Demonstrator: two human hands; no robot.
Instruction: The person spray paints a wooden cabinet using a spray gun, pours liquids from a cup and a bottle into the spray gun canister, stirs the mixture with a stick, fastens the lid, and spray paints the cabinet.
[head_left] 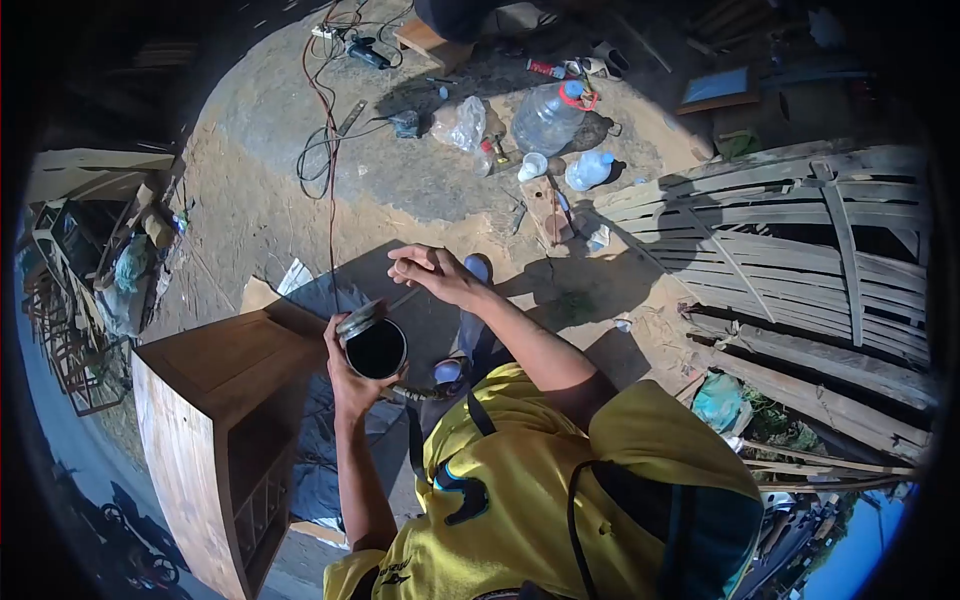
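Can (376, 352), mouth up, clamped in left hand (348, 386); lies left and bodyward of right hand (440, 278), grip there unclear.

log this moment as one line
left grip: holding open can, dark inside | right grip: near can, hold unclear | lid: tilted at can's rim | wooden cabinet: left side

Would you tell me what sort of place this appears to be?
Probably an outdoor woodworking yard, judging by the wooden cabinet, the corded power tool and the long wooden planks.
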